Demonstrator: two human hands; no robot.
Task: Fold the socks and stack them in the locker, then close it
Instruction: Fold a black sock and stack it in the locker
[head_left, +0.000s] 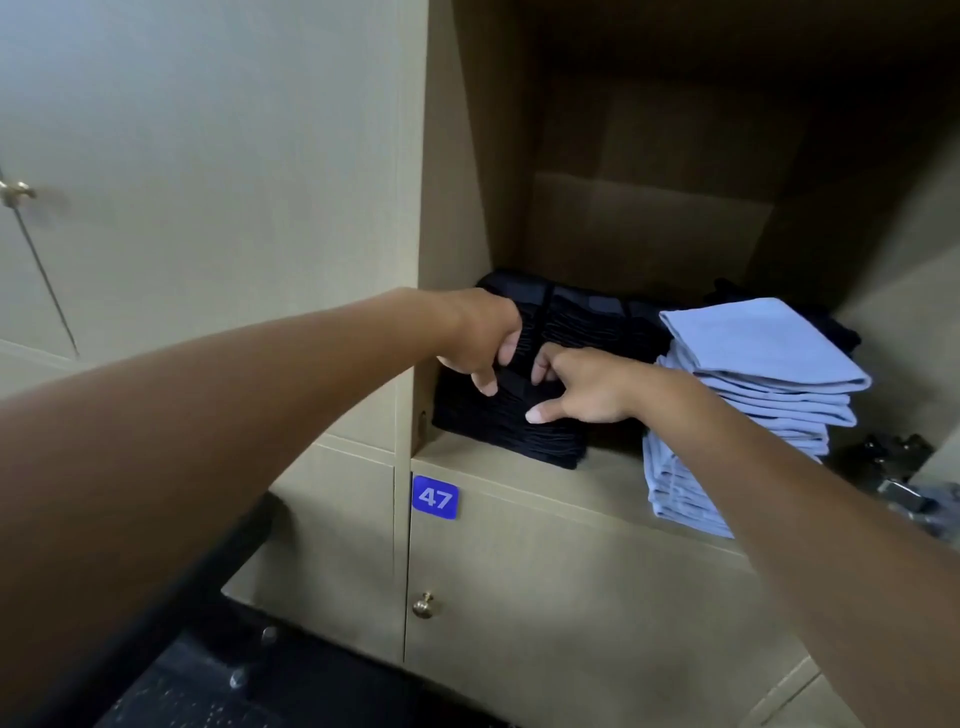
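A stack of folded black socks (519, 421) sits at the left of the open locker's shelf (597, 483). My left hand (483, 338) reaches in from the left, its fingers curled over the top sock of that stack. My right hand (582, 387) comes from the right and pinches the same top sock, thumb stretched forward. More black folded socks (597, 317) lie behind them. A stack of folded light blue socks (748, 405) stands to the right of the black ones.
The locker's left side panel (447, 208) is close to my left wrist. Below the shelf a shut door carries a blue "47" label (435, 497) and a brass knob (424, 605). Metal hardware (893, 467) lies at the shelf's right end. Shut doors fill the left.
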